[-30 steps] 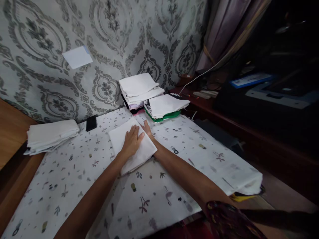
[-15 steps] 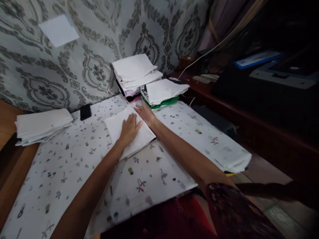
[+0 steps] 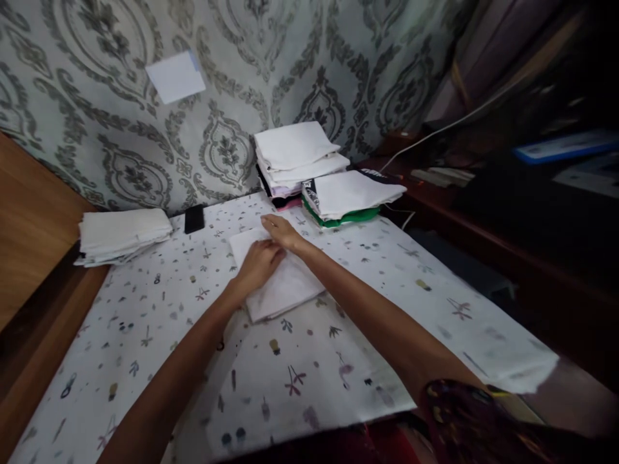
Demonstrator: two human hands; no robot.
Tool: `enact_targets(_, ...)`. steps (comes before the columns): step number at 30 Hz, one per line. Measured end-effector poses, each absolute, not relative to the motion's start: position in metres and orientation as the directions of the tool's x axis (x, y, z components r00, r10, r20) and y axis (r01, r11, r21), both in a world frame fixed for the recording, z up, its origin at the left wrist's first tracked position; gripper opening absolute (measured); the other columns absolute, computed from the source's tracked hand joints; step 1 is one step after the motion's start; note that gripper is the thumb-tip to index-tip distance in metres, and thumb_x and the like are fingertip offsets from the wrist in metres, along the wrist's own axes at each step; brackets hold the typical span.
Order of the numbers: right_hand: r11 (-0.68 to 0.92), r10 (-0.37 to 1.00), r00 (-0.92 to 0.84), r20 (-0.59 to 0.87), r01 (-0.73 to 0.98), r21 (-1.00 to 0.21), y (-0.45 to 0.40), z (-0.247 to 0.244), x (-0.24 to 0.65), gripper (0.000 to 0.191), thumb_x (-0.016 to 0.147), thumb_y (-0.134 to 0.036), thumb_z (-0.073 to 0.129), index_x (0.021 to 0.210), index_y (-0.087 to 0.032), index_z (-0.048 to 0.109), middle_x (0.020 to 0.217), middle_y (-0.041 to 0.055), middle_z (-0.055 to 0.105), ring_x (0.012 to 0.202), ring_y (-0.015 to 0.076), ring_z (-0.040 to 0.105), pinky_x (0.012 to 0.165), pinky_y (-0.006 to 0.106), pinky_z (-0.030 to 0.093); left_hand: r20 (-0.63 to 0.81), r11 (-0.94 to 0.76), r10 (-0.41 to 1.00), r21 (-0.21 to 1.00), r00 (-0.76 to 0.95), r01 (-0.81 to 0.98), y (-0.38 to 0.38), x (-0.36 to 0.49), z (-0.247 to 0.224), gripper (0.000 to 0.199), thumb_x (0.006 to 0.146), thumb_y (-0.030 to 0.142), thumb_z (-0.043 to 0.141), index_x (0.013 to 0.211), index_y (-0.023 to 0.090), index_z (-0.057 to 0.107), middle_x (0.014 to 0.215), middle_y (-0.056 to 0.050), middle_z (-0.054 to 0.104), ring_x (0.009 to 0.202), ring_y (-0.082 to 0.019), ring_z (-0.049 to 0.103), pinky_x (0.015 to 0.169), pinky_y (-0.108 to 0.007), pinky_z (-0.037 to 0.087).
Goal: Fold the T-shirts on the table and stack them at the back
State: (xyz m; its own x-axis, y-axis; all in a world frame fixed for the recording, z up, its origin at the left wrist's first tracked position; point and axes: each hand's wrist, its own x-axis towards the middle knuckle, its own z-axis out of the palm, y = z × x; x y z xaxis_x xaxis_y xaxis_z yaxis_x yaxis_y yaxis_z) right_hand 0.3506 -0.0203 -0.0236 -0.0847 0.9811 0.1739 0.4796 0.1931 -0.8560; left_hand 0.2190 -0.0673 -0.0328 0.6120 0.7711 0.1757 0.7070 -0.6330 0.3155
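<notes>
On the bed-like surface in front of me lies a folded white cloth (image 3: 290, 287), its middle slightly rumpled. My left hand (image 3: 262, 261) rests on its upper part with the fingers curled in against the fabric. Just beyond, my right hand (image 3: 283, 233) is at the far edge of the cloth, fingers bent and pressed together. The two hands nearly touch, and their fingertips are partly hidden. My right forearm passes over the cloth's right side.
A patterned white sheet (image 3: 193, 348) covers the surface. Folded clothes (image 3: 297, 145) are stacked at the back, beside another pile with a green layer (image 3: 355, 193). At left are folded white cloths (image 3: 123, 235) and a black phone (image 3: 194, 219). A cable (image 3: 435, 135) hangs on the right.
My left hand has gone from lying flat with spread fingers to curled, closer to the right hand. The right hand's fingers have bent in. The view has shifted left.
</notes>
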Motion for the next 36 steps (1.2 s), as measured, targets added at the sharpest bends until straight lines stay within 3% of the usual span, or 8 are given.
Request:
enact_targets(3, 0.194, 0.981, -0.142, 0.132, 0.700, -0.687, -0.013, -0.033, 0.341, 0.038, 0.096, -0.020, 0.044, 0.127, -0.008, 0.063, 0.139, 0.0188, 0.060, 0.134, 0.0269, 0.051, 0.115, 0.040, 0.033, 0.299, -0.458, 0.883, 0.382, 0.362, 0.802, -0.032, 0.174, -0.026, 0.026, 0.090, 0.021, 0.046, 0.108, 0.019, 0.065, 0.116, -0.012, 0.068, 0.117, -0.028, 0.055, 0.106, -0.046, 0.040)
enact_targets(6, 0.201, 0.979, -0.143, 0.143, 0.758, -0.621, -0.014, -0.048, 0.338, 0.040, 0.096, -0.017, 0.044, 0.130, -0.006, 0.060, 0.146, 0.0206, 0.053, 0.143, 0.0277, 0.039, 0.120, 0.044, 0.023, 0.230, -0.287, 0.954, 0.498, 0.195, 0.818, 0.003, 0.141, -0.025, 0.019, 0.084, 0.023, 0.052, 0.098, 0.019, 0.065, 0.102, -0.009, 0.068, 0.103, -0.026, 0.058, 0.094, -0.040, 0.044)
enact_targets(11, 0.223, 0.972, -0.167, 0.163, 0.870, -0.439, -0.014, -0.067, 0.337, 0.048, 0.100, -0.025, 0.037, 0.142, -0.005, 0.049, 0.154, 0.0205, 0.044, 0.149, 0.0268, 0.030, 0.122, 0.045, 0.019, 0.114, -0.299, 0.951, 0.570, 0.287, 0.765, 0.034, 0.130, -0.031, 0.016, 0.081, 0.032, 0.054, 0.075, 0.019, 0.061, 0.069, 0.001, 0.059, 0.071, -0.016, 0.052, 0.067, -0.027, 0.040)
enact_targets(16, 0.228, 0.972, -0.178, 0.154, 0.872, -0.433, -0.010, -0.068, 0.338, 0.050, 0.100, -0.028, 0.035, 0.144, -0.007, 0.048, 0.155, 0.0185, 0.043, 0.149, 0.0276, 0.029, 0.121, 0.048, 0.020, 0.059, -0.321, 0.933, 0.588, 0.356, 0.742, 0.041, 0.133, -0.034, 0.019, 0.082, 0.034, 0.054, 0.068, 0.020, 0.055, 0.060, 0.004, 0.048, 0.063, -0.014, 0.043, 0.061, -0.026, 0.031)
enact_targets(24, 0.236, 0.971, -0.195, 0.137, 0.870, -0.432, -0.008, -0.075, 0.338, 0.055, 0.100, -0.032, 0.034, 0.147, -0.006, 0.045, 0.159, 0.0172, 0.038, 0.151, 0.0307, 0.023, 0.122, 0.050, 0.018, 0.138, -0.421, 0.907, 0.265, 0.398, 0.868, 0.035, 0.123, -0.037, 0.025, 0.096, 0.036, 0.041, 0.092, 0.021, 0.061, 0.081, -0.004, 0.062, 0.083, -0.023, 0.053, 0.078, -0.033, 0.036)
enact_targets(30, 0.235, 0.970, -0.190, 0.152, 0.892, -0.387, -0.008, -0.077, 0.337, 0.051, 0.100, -0.031, 0.033, 0.144, -0.008, 0.047, 0.157, 0.0165, 0.040, 0.150, 0.0305, 0.026, 0.121, 0.050, 0.020, 0.295, -0.419, 0.899, 0.360, 0.325, 0.833, -0.056, 0.111, -0.023, 0.020, 0.095, 0.033, 0.042, 0.092, 0.019, 0.056, 0.089, -0.006, 0.060, 0.084, -0.021, 0.052, 0.077, -0.033, 0.039)
enact_targets(33, 0.238, 0.968, -0.187, 0.170, 0.898, -0.370, -0.013, -0.070, 0.336, 0.045, 0.100, -0.029, 0.035, 0.136, -0.010, 0.055, 0.150, 0.0161, 0.049, 0.146, 0.0297, 0.032, 0.119, 0.048, 0.024, 0.179, -0.478, 0.878, 0.401, 0.444, 0.782, -0.139, 0.115, -0.019, 0.026, 0.095, 0.037, 0.043, 0.077, 0.020, 0.051, 0.073, -0.001, 0.054, 0.070, -0.017, 0.049, 0.067, -0.029, 0.037)
enact_targets(36, 0.268, 0.959, -0.210, 0.191, 0.891, -0.366, -0.024, -0.057, 0.333, 0.040, 0.100, -0.023, 0.036, 0.127, -0.009, 0.062, 0.146, 0.0174, 0.053, 0.144, 0.0288, 0.036, 0.118, 0.047, 0.025, 0.115, -0.484, 0.874, 0.263, 0.471, 0.834, -0.200, 0.128, -0.021, 0.027, 0.093, 0.041, 0.049, 0.076, 0.020, 0.052, 0.074, -0.002, 0.058, 0.071, -0.018, 0.051, 0.068, -0.030, 0.037)
